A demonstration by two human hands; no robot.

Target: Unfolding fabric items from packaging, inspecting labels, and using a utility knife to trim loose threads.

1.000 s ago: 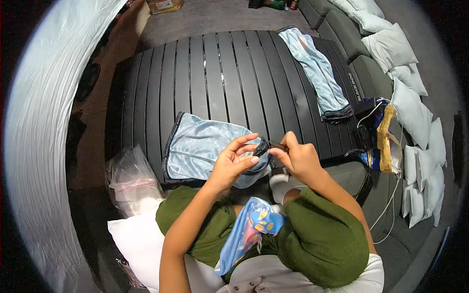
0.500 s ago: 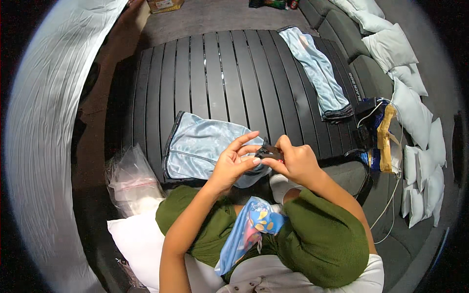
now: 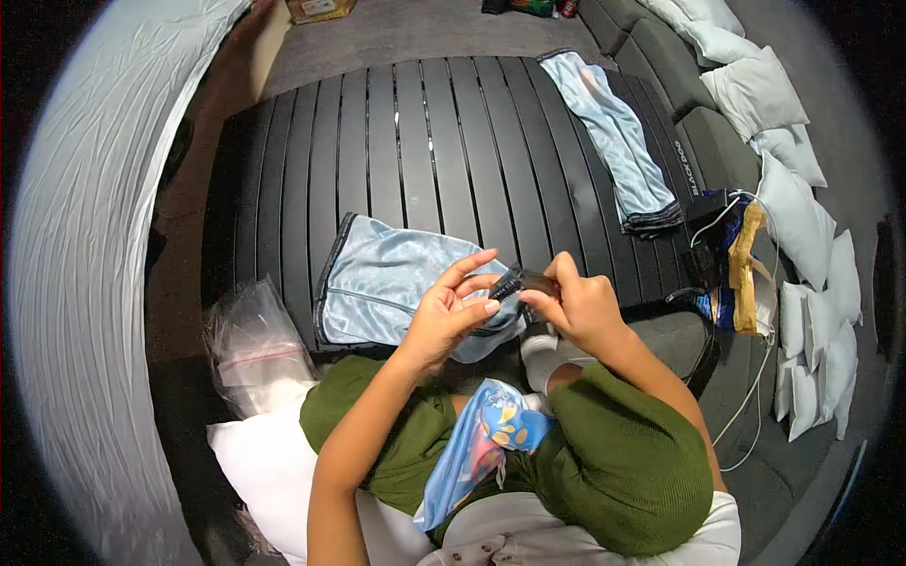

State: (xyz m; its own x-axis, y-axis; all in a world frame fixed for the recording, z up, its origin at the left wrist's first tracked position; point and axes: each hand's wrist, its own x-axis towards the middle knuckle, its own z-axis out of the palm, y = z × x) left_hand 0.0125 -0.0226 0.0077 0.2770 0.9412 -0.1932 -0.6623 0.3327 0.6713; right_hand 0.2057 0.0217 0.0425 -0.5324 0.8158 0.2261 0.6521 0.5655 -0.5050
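Observation:
Above the table's near edge, both my hands are closed on a small black piece (image 3: 512, 283) with a ridged look. Its exact kind is hard to make out. My left hand (image 3: 442, 321) pinches its left end between thumb and fingertips. At its right end, the thumb and fingers of my right hand (image 3: 587, 309) grip it. Under my left hand lies a light-blue satiny cloth tube (image 3: 387, 274) with dark trim, partly covered by my fingers. Whether the black piece joins this cloth's trim cannot be seen.
A second light-blue cloth tube (image 3: 604, 123) lies at the far right of the black slatted table (image 3: 377, 151). Clear plastic bags (image 3: 260, 349) sit at the left. White cushions (image 3: 755, 90) line the grey sofa; a cable (image 3: 763, 377) hangs by a blue-and-gold package (image 3: 746, 269). Patterned blue cloth (image 3: 486, 439) rests on my lap.
My right hand has drawn slightly right and turned, so the black piece looks stretched longer between my hands. The left hand stays nearly in place.

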